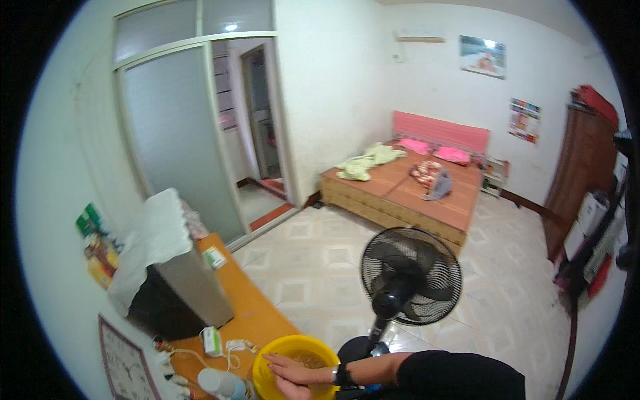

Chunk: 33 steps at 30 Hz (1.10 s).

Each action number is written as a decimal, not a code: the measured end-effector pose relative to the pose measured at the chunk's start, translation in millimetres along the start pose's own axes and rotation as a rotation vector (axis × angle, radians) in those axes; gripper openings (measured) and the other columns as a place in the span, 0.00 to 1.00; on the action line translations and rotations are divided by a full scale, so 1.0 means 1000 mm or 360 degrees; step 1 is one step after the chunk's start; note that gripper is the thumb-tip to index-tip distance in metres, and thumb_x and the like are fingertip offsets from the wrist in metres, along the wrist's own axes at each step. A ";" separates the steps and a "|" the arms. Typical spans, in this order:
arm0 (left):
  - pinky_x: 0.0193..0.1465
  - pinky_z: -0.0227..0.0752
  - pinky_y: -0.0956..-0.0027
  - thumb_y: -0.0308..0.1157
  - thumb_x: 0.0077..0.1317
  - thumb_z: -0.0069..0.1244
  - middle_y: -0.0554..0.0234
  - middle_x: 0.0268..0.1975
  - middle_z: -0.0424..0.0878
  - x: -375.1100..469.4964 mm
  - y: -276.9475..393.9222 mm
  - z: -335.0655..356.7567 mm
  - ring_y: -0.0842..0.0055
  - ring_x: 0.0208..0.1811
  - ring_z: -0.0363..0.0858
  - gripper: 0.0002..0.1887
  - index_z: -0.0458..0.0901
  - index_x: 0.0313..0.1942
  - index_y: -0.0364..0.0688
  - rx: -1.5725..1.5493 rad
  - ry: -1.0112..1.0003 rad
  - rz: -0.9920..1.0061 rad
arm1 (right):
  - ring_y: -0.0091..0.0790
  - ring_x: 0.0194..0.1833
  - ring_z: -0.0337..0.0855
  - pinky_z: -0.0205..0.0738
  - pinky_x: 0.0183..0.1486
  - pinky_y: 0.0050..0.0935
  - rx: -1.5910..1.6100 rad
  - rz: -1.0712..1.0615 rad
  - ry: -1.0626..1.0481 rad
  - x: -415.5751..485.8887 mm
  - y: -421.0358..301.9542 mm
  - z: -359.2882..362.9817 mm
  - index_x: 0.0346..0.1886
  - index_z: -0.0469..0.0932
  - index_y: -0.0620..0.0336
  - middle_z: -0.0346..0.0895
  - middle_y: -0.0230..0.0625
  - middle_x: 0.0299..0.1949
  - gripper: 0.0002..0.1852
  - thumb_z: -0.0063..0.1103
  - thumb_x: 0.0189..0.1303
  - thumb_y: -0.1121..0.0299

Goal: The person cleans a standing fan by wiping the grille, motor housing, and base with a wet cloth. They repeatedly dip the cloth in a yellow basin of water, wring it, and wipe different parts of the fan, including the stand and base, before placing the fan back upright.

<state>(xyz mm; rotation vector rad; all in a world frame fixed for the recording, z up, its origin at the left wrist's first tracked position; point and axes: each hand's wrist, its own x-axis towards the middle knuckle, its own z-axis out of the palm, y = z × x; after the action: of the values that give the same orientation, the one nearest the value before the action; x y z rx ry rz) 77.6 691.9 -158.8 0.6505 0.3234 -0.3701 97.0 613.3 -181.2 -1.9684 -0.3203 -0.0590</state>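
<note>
A yellow plastic basin (261,367) with a brown, grainy-looking content stands at the bottom centre, by the orange tabletop's edge. My right hand (295,370), with a watch or band at the wrist, reaches in from the right over the basin, fingers stretched out to the left. Part of my left hand (290,391) shows just below it, against or close to the right palm; the rest is cut off by the picture's edge. Nothing is visibly held in the right hand. Whether the left holds anything cannot be made out.
A black standing fan (411,275) is beyond my forearm. On the orange table (250,300) are a cloth-covered box-like object (192,285), a white-and-green box (212,341), cables and a white cylindrical container (216,382). A framed clock (125,365) lies left. Farther off is a bed (390,220).
</note>
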 end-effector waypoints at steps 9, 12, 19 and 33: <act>0.65 0.64 0.59 0.49 0.74 0.35 0.58 0.57 0.75 -0.016 0.000 0.043 0.65 0.58 0.73 0.25 0.71 0.60 0.41 0.0462 -0.0014 0.0346 | 0.43 0.60 0.69 0.61 0.63 0.39 0.1199 0.0656 -0.0094 -0.006 -0.024 0.001 0.64 0.67 0.62 0.72 0.46 0.59 0.23 0.38 0.74 0.59; 0.65 0.64 0.60 0.50 0.74 0.35 0.58 0.58 0.75 -0.021 0.003 0.044 0.65 0.58 0.73 0.25 0.71 0.60 0.41 0.0522 -0.0041 0.0463 | 0.40 0.57 0.72 0.65 0.60 0.38 0.1855 0.0806 -0.0121 -0.013 -0.033 -0.005 0.63 0.69 0.62 0.74 0.44 0.57 0.22 0.38 0.74 0.59; 0.66 0.62 0.60 0.51 0.75 0.34 0.58 0.59 0.74 -0.030 0.025 0.042 0.65 0.58 0.72 0.26 0.70 0.61 0.41 0.0510 -0.0319 0.0592 | 0.32 0.47 0.80 0.74 0.51 0.34 0.0875 0.0656 0.0111 -0.004 -0.021 -0.005 0.52 0.77 0.61 0.81 0.42 0.46 0.18 0.41 0.72 0.61; 0.72 0.43 0.47 0.51 0.73 0.41 0.54 0.74 0.53 -0.072 0.063 0.023 0.61 0.76 0.48 0.30 0.58 0.71 0.50 0.1420 -0.0026 -0.0397 | 0.58 0.38 0.84 0.78 0.43 0.46 -0.0244 0.0902 0.0089 -0.029 -0.007 -0.023 0.36 0.84 0.67 0.82 0.58 0.35 0.27 0.46 0.69 0.50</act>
<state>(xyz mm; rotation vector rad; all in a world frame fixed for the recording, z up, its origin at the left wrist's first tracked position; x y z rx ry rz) 44.7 740.4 -79.9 1.4854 0.2124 -0.7714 69.9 589.1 -170.6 -2.1373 0.2924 0.2321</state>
